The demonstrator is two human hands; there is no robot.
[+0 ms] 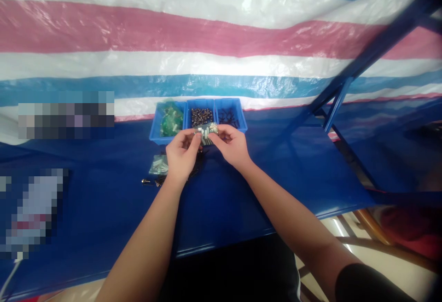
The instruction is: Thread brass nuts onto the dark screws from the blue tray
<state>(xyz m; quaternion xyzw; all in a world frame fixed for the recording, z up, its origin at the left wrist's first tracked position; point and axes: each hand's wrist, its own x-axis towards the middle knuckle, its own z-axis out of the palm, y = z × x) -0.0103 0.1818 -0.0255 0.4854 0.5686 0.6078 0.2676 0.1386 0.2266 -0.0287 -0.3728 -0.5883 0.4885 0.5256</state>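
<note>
Both hands are raised over the blue table (103, 200) and pinch one small clear plastic bag (206, 133) with pale and green parts inside. My left hand (182, 155) grips its left end, fingers curled. My right hand (232, 144) grips its right end. Just behind the hands stand three blue bins: the left bin (156, 127) holds green bagged parts, the middle bin (201, 116) small dark brown pieces, the right bin (229, 115) black pieces.
Another small clear bag (158, 165) lies on the table left of my left hand, with small black parts (151, 182) beside it. A striped tarp (207, 30) hangs behind the table. A blue metal frame (345, 81) slants on the right.
</note>
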